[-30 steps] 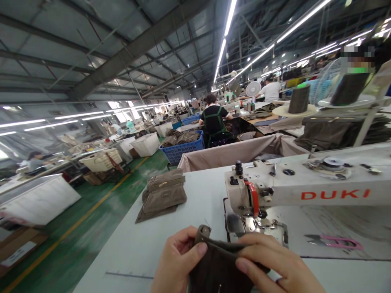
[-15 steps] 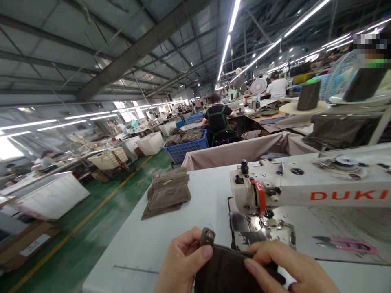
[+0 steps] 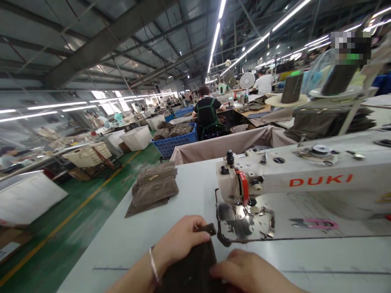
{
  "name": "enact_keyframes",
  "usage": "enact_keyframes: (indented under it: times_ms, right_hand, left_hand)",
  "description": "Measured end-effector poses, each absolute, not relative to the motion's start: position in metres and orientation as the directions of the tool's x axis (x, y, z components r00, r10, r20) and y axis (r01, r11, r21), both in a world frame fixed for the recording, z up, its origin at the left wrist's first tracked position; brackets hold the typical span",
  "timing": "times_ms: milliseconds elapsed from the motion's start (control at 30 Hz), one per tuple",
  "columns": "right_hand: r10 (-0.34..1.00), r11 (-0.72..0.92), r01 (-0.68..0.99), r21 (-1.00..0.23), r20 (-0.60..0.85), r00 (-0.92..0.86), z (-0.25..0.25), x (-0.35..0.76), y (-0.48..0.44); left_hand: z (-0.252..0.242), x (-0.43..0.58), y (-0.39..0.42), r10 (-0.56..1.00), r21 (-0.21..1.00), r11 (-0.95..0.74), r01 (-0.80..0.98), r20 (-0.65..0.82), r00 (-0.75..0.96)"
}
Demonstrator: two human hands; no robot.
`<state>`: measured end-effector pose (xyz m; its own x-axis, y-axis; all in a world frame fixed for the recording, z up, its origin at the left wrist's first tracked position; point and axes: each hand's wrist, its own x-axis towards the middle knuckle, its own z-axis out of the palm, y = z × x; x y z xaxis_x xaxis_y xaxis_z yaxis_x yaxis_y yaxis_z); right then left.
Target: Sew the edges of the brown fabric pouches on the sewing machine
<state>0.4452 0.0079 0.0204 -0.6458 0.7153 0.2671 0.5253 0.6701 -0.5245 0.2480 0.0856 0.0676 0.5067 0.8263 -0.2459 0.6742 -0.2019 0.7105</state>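
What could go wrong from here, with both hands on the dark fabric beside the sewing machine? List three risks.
Both the left hand and right hand are on the dark fabric piece close to the needle plate; fingers could stray too far in. The bracelet on the left wrist might snag on the fabric. The pink snips lying by the sewing machine could nick a reaching hand.

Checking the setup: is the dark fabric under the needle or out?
Out: left hand and right hand hold the dark fabric short of the needle plate.
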Motion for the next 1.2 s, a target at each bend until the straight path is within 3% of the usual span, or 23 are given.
enact_keyframes:
  times_ms: [67, 100, 333, 600, 800, 1200]
  right_hand:
    - [0.73, 0.683, 0.669, -0.293, 0.302, -0.613, 0.0, 0.445, 0.025]
    - [0.746, 0.66, 0.712, -0.239, 0.315, -0.586, -0.009, 0.448, 0.035]
    - [0.796, 0.579, 0.8, -0.16, 0.325, -0.511, -0.018, 0.491, 0.072]
    - [0.749, 0.64, 0.734, -0.227, 0.398, -0.53, -0.04, 0.511, 0.048]
    - [0.732, 0.648, 0.717, -0.258, 0.473, -0.491, -0.039, 0.506, 0.049]
    - [0.731, 0.669, 0.66, -0.34, 0.458, -0.505, -0.027, 0.516, 0.049]
  left_hand:
    - [0.049, 0.269, 0.112, 0.85, 0.629, -0.281, 0.725, -0.187, 0.492]
    - [0.041, 0.281, 0.125, 0.865, 0.604, -0.312, 0.734, -0.139, 0.482]
    - [0.016, 0.339, 0.162, 0.846, 0.45, -0.519, 0.727, 0.152, 0.51]
    - [0.007, 0.32, 0.095, 0.696, 0.365, -0.699, 0.615, 0.145, 0.704]
    - [0.006, 0.31, 0.103, 0.598, 0.297, -0.785, 0.543, 0.133, 0.791]
    - [-0.004, 0.321, 0.092, 0.621, 0.284, -0.777, 0.561, 0.207, 0.756]
